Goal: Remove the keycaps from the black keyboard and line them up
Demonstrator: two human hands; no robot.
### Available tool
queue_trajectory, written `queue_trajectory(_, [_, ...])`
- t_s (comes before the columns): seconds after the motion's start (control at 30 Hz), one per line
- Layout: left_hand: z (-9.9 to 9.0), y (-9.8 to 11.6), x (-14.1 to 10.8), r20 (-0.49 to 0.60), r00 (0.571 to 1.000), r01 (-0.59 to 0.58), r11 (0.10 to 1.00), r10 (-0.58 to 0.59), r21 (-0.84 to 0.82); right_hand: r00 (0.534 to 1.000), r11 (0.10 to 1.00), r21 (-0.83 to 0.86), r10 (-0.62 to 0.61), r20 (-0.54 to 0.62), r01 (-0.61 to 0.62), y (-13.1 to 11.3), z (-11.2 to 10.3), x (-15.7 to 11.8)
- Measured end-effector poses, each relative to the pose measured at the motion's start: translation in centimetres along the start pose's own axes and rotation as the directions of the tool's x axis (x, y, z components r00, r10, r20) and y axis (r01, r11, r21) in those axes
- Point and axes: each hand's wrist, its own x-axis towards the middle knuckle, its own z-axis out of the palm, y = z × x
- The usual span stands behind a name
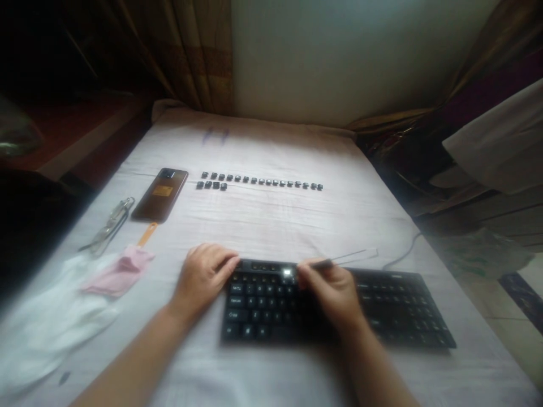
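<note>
A black keyboard (275, 333) lies in front of me, with bare slots along its top row. At its upper left corner, my left hand (203, 277) grips the edge with thumb and curled fingers. My right hand (333, 291) is closed around a wire keycap puller (322, 264), its thin wire loop pointing right. The right fingertips rest at the keyboard's top row, beside a bright spot of light. Farther back, several small black keycaps (261, 181) stand in a long row, with a short row of keycaps (212, 185) nearer me at the left.
A brown phone (163, 195) lies left of the keycaps. Near it are eyeglasses (112, 223), an orange strip (147, 233), a pink cloth (121, 272) and a white cloth (55, 316). The keyboard cable (403, 253) runs off the right side of the pale sheet (275, 226).
</note>
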Motion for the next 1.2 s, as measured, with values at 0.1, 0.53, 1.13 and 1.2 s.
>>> queue_trajectory(0.1, [-0.2, 0.9, 0.0, -0.054, 0.998, -0.011, 1.0, 0.01, -0.023, 0.999, 0.998, 0.027, 0.051, -0.017, -0.051, 0.0, 0.1, 0.0])
queue_trajectory(0.53, [1.6, 7.1, 1.0, 0.125, 0.989, -0.048, 0.964, 0.083, -0.261, 0.997, 0.998, -0.012, -0.068, 0.026, 0.068, -0.5, 0.5, -0.5])
queue_trajectory(1.13, [-0.5, 5.4, 1.5, 0.263, 0.92, 0.386, 0.789, -0.291, -0.478, 0.958, 0.986, -0.039, -0.165, -0.236, 0.16, -0.2, 0.2, -0.7])
queue_trajectory(1.2, [-0.8, 3.8, 2.5, 0.185, 0.934, 0.356, 0.833, -0.305, -0.423, 0.958, 0.987, -0.033, -0.163, -0.234, 0.159, 0.1, 0.1, -0.7])
